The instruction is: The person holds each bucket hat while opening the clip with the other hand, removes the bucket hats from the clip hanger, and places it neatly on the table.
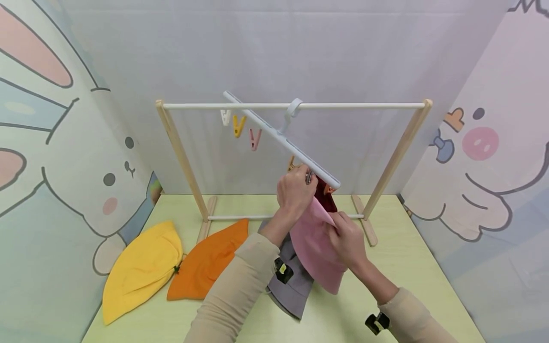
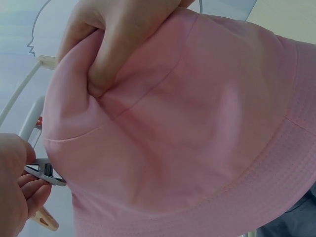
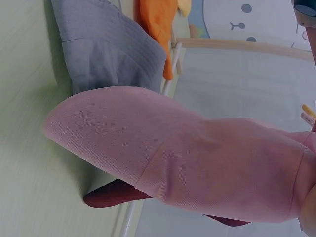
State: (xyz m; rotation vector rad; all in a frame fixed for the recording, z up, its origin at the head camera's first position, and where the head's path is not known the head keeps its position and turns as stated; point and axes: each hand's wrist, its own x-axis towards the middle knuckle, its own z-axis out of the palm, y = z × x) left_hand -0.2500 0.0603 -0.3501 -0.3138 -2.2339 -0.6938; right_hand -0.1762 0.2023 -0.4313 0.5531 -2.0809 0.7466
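Note:
My left hand (image 1: 296, 188) pinches a grey clothespin (image 2: 45, 170) under the tilted pale hanger (image 1: 274, 133), its tip right at the crown of a pink bucket hat (image 1: 315, 243). My right hand (image 1: 349, 240) grips this hat, thumb pressed into the crown fabric in the left wrist view. The pink brim hangs downward. Behind it a dark red hat (image 1: 324, 196) hangs at the hanger's low end, by an orange clothespin (image 1: 329, 189). White (image 1: 225, 117), yellow (image 1: 238, 126), pink (image 1: 255, 139) and tan clothespins (image 1: 291, 163) dangle along the hanger.
The hanger hooks onto the white bar (image 1: 360, 105) of a wooden-legged rack (image 1: 182, 157). On the table (image 1: 411, 286) lie a yellow hat (image 1: 141, 269), an orange hat (image 1: 210, 262) and a grey hat (image 1: 293, 286). Printed cloth walls (image 1: 484, 181) stand around it.

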